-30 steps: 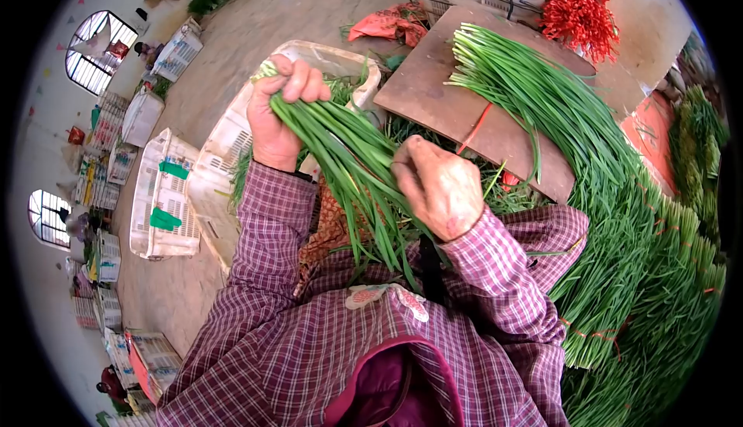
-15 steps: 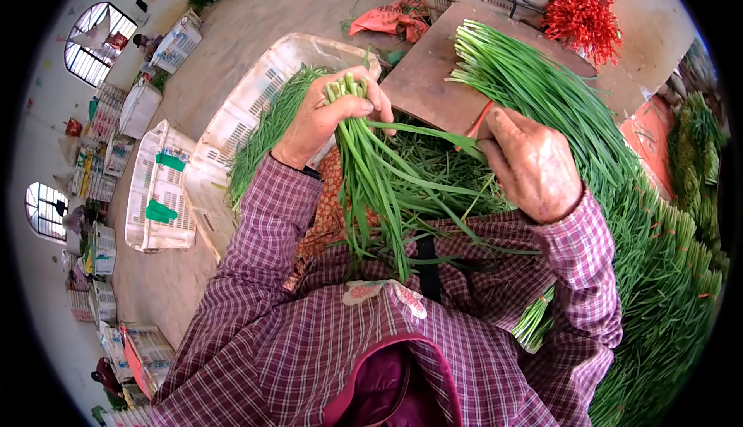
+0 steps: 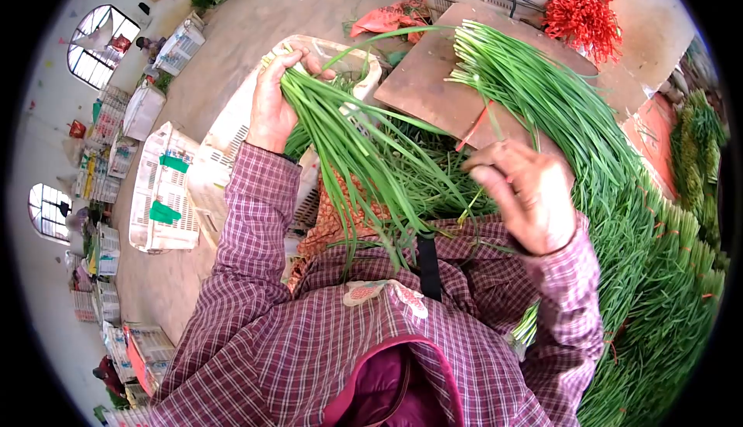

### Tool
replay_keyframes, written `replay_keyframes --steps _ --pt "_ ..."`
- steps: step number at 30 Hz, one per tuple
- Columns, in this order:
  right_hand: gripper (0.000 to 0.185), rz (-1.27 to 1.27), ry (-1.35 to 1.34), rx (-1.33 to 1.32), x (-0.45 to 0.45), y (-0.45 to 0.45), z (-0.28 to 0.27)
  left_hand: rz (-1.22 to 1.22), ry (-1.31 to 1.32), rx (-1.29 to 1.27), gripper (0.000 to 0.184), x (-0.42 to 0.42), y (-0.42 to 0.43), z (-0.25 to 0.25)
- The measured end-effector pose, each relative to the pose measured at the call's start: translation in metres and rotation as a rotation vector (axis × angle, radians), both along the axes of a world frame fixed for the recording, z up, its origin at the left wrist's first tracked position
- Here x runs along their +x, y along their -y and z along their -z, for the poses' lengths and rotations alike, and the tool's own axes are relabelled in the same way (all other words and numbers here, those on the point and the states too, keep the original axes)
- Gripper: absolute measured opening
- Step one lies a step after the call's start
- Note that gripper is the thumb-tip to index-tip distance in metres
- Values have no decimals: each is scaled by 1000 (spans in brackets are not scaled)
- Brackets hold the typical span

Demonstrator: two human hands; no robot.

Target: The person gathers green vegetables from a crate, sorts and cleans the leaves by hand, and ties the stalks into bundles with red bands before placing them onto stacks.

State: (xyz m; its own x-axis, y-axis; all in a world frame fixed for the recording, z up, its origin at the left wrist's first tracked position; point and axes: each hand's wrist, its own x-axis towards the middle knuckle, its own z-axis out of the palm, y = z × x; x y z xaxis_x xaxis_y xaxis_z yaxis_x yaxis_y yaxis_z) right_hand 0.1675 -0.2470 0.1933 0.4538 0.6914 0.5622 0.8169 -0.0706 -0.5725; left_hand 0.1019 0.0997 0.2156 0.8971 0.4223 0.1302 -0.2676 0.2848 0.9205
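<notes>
My left hand (image 3: pixel 272 106) is closed around a bunch of garlic chives (image 3: pixel 340 137), gripping it near the pale cut ends. The leaves hang down and to the right, towards my lap. My right hand (image 3: pixel 530 195) is apart from the bunch, its fingers curled in towards the thumb. Whether a thin leaf is pinched there I cannot make out. Below its fingertips is a small yellowish leaf piece (image 3: pixel 467 210). Loose chive leaves (image 3: pixel 422 171) lie in a heap between my hands. Beyond the right hand, a large sheaf of chives (image 3: pixel 526 78) rests on a brown board (image 3: pixel 426 94).
A red tie (image 3: pixel 475 125) lies at the board's edge, and a bundle of red ties (image 3: pixel 584 24) stands behind. Tied chive bunches (image 3: pixel 658 288) are piled along my right. A white plastic crate (image 3: pixel 224 140) stands at left, another crate (image 3: pixel 166 195) beyond it.
My left hand has moved up and left with the chives, which now slant to the right. My right hand has dropped lower and turned, away from the leaves it was at.
</notes>
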Motion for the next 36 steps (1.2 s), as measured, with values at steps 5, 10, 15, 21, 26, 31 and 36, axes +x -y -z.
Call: replay_keyframes --steps 5,10,15,21,26,31,36 --pt "11 -88 -161 173 -32 -46 22 29 31 -31 9 9 7 -7" --pt "10 37 -184 174 -42 -82 42 27 60 -12 14 14 16 -11" --pt "11 157 -122 151 -39 -98 51 39 67 -12 13 14 25 -13" --pt "12 233 -118 63 -38 -105 38 53 82 32 10 11 43 -12" --pt "17 257 20 200 -31 -119 35 31 49 41 12 14 49 -7" --pt "20 293 69 176 -30 -122 34 28 49 27 15 15 51 -4" --pt "20 333 109 139 -28 -125 32 11 44 63 17 15 52 -3"
